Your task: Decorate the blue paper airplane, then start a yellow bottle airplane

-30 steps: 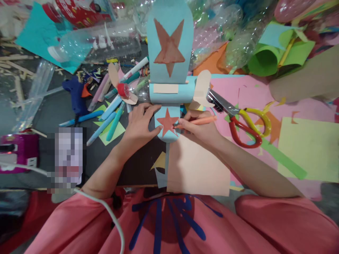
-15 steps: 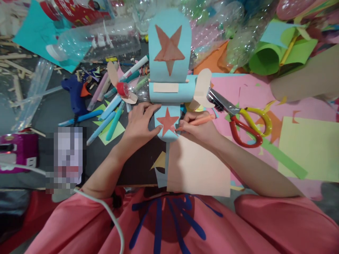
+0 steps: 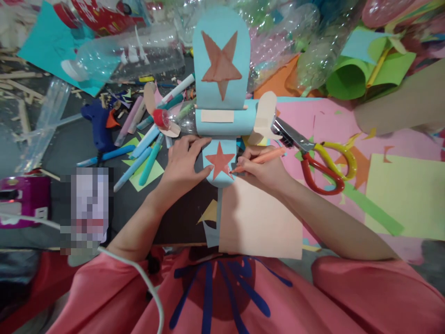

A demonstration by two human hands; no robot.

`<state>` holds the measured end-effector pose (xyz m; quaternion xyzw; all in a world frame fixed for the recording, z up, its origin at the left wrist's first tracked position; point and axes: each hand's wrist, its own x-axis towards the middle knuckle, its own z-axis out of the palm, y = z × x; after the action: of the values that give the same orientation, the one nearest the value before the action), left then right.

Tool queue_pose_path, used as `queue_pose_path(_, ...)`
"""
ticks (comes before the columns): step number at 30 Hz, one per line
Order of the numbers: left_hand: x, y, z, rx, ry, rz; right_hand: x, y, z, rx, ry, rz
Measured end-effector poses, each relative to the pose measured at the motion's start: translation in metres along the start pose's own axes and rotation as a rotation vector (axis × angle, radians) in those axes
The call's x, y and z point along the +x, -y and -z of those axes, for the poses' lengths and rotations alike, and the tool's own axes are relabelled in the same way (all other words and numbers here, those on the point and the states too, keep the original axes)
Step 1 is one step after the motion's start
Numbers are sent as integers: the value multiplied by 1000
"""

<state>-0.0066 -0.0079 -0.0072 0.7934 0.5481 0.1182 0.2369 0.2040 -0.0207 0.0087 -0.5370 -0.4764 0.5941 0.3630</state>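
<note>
Well, at my far left I have a magenta box (image 3: 29, 199) with a white cable, and clear plastic strips (image 3: 50, 120) lie beyond it. Next comes a phone (image 3: 91, 199) with its screen pixelated, then a blue glue gun (image 3: 97, 123) just past it. A clear plastic bottle (image 3: 132, 53) with a white cap lies on its side farther back, partly over turquoise paper (image 3: 38, 44). A teal marker (image 3: 150, 168) rests among other markers, partly over a light-green scrap.

My left hand (image 3: 186, 162) is open, palm down, its fingertips and thumb pressing the left edge of the near wing (image 3: 219, 180) of a bottle airplane (image 3: 243, 121). The airplane lies sideways in the middle, red cap and peach propeller to the left, peach tail to the right. Both light-blue wings carry stars; the near one is an orange-red star (image 3: 219, 160).

My right hand (image 3: 262, 164) grips an orange marker (image 3: 269, 155) like a pen, its tip at that star's lower right point. Below it, a peach sheet (image 3: 264, 222) lies flat. Farther right, scissors (image 3: 304, 144) with red and yellow handles point toward the tail, on pink paper (image 3: 299, 116). Behind them sits curled green paper (image 3: 347, 81); a pale yellow sheet (image 3: 406, 197) ends the row.
</note>
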Motion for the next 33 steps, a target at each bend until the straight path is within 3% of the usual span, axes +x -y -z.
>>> queue_pose_path(9,0,0,-1,-3,-12,3,1,-6,-2,-147,-55,110)
queue_pose_path(17,0,-1,1,-9,-4,9,-1,-2,-1,-71,12,-17)
queue_pose_path(27,0,-1,1,-8,0,10,-1,-2,-4,-121,-45,27)
queue_pose_path(33,0,-2,2,-6,17,14,2,0,3,-41,70,0)
